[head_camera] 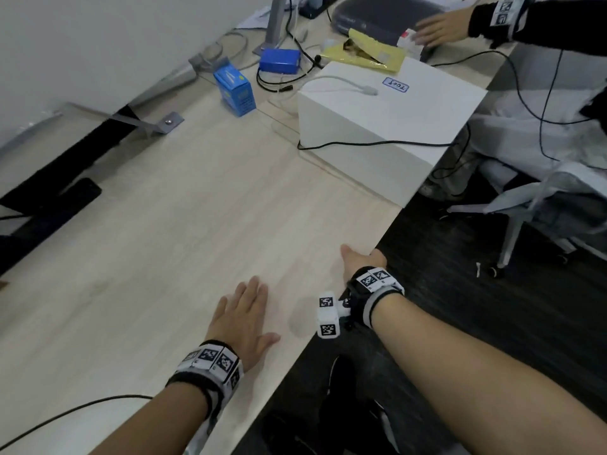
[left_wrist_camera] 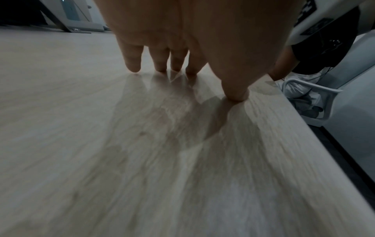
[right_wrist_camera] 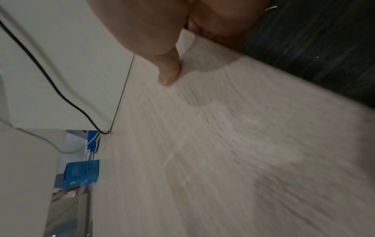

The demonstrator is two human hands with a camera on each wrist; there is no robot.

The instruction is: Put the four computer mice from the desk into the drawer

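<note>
No computer mouse and no drawer show in any view. My left hand [head_camera: 243, 310] lies flat on the pale wooden desk [head_camera: 157, 231] near its front edge, fingers [left_wrist_camera: 160, 62] straight and touching the top, holding nothing. My right hand [head_camera: 363, 259] sits at the desk's right edge. Its thumb [right_wrist_camera: 168, 75] presses on the top while the other fingers curl down over the edge, where they are hidden.
A large white box [head_camera: 394, 119] stands at the back right with a black cable [head_camera: 377, 143] across it. Two blue boxes [head_camera: 235, 90] and loose cables lie behind. Another person's hand [head_camera: 440, 26] reaches in at the far right. A chair [head_camera: 542, 205] stands on the dark floor.
</note>
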